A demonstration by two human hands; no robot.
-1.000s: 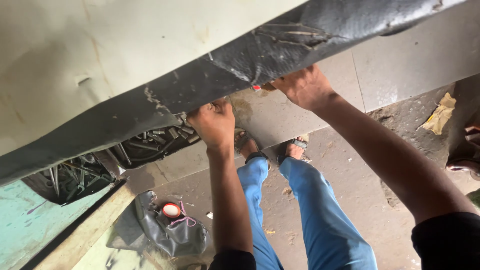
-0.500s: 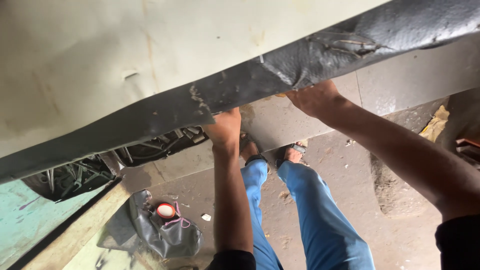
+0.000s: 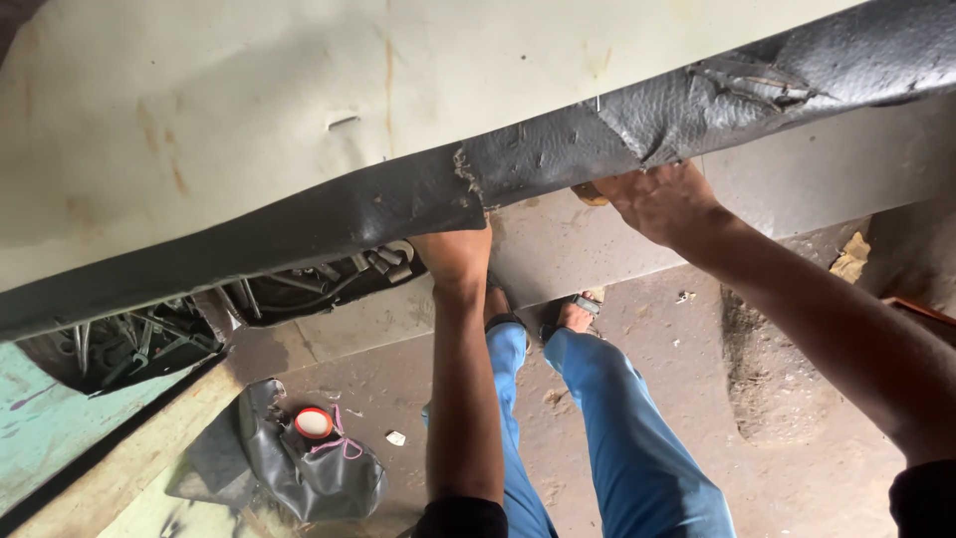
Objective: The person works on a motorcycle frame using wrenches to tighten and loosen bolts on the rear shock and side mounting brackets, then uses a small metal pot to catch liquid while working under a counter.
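A big cream-coloured panel (image 3: 299, 110) with a worn, torn black padded edge (image 3: 398, 204) fills the upper part of the head view, tilted above my legs. My left hand (image 3: 453, 254) reaches up under that black edge near its middle; its fingers are hidden behind the padding. My right hand (image 3: 657, 199) grips the underside of the edge further right, just below a torn patch (image 3: 747, 85). My blue trousers (image 3: 617, 438) and sandalled feet show below.
A dark tray of metal tools (image 3: 129, 339) lies on the left under the panel. A grey bag (image 3: 309, 473) with a red-rimmed round lid (image 3: 313, 422) sits on the concrete floor. A teal surface (image 3: 40, 418) is at the far left.
The panel has come lower and closer, covering more of the view. Both hands stayed on its black edge and shifted slightly rightward along with it.
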